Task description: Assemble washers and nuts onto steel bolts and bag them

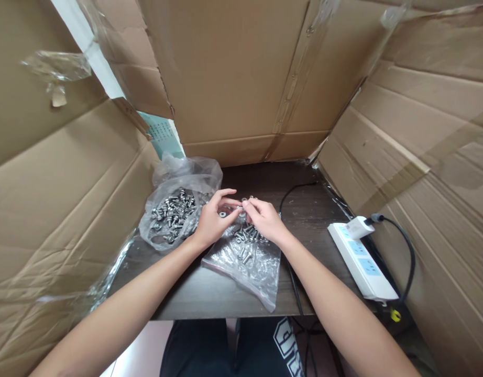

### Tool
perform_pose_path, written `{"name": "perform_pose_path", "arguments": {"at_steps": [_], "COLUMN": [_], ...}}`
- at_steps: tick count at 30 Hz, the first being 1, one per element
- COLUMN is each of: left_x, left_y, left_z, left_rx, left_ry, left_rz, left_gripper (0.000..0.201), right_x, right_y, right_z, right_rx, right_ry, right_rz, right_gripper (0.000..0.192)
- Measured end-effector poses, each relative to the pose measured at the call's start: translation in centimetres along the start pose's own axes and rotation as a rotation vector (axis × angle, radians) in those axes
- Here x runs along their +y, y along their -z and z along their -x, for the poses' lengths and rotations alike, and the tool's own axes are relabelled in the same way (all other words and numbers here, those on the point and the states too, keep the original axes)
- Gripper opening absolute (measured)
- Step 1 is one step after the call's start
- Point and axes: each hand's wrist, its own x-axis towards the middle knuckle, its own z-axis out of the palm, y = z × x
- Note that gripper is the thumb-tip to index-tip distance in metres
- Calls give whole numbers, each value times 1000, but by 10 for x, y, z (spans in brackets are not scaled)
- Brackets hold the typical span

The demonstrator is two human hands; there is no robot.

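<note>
Both my hands meet over the flat clear zip bag (261, 283), fingertips nearly touching. My left hand (212, 220) pinches a small silver metal fastener (240, 208) between thumb and fingers. My right hand (266, 220) grips the same small piece from the other side, thumb on top; its exact shape is mostly hidden by the fingertips. Beneath the hands, loose bolts (247, 234) lie in a pile on the bag. A washer (222, 214) shows under my left hand. To the left, an opened plastic bag (151, 235) holds many bolts (174, 214) with nuts or washers on them.
Cardboard walls (241, 68) enclose the dark wooden table (178, 298) at the back and both sides. On the right lies a white power strip (363, 267) with a plugged-in adapter (358, 228). A black cable (294, 285) runs over the table beside my right forearm.
</note>
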Motion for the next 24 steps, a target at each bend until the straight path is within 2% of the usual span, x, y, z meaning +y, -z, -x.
{"name": "perform_pose_path", "arguments": {"at_steps": [2,3,5,9,14,18,21,24], "left_x": [0,1,1,0,-4,-3,-2,-2], "left_y": [0,0,0,1,1,1,1,1], "left_z": [0,0,0,0,-1,-1,0,0], "left_rx": [-3,1,12,13,-22,-19,1,-5], "left_ry": [-2,-2,0,7,3,-8,-8,-12], "left_rz": [-1,-1,-2,-1,-26,-41,-40,-31], "left_gripper": [47,47,47,47,46,44,44,44], "right_x": [0,0,1,4,2,-1,-1,1], "right_y": [1,1,1,-2,-3,1,2,1], "right_z": [0,0,-1,-3,-1,2,1,0], "right_rx": [24,25,-13,-103,-13,35,21,-29], "right_ry": [-22,-26,-25,-53,5,-13,3,11], "right_rz": [32,0,-109,-177,-30,132,-20,-61], "right_gripper": [48,44,32,31,27,48,34,32]}}
